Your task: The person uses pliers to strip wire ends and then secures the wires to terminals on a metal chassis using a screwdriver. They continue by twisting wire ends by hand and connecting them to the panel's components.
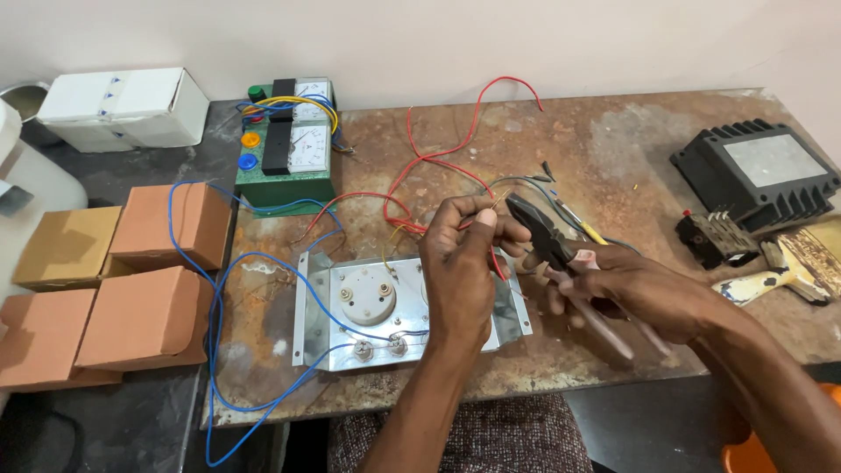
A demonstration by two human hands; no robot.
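Note:
My left hand (462, 263) pinches the bare end of a red wire (438, 156) above a silver metal panel (324, 289) that carries a round white meter back (368, 298). My right hand (644, 293) grips a pair of pliers (547, 236) with pink handles. The dark jaws of the pliers point at the wire tip, just right of my left fingertips. A blue wire (219, 289) loops from the panel's terminals off the table's left edge.
A green meter box (289, 144) with coloured knobs stands at the back left. Several cardboard boxes (144, 271) and a white box (123, 105) sit to the left. A black finned unit (758, 171), a small relay (714, 236) and a paintbrush (788, 267) lie at the right.

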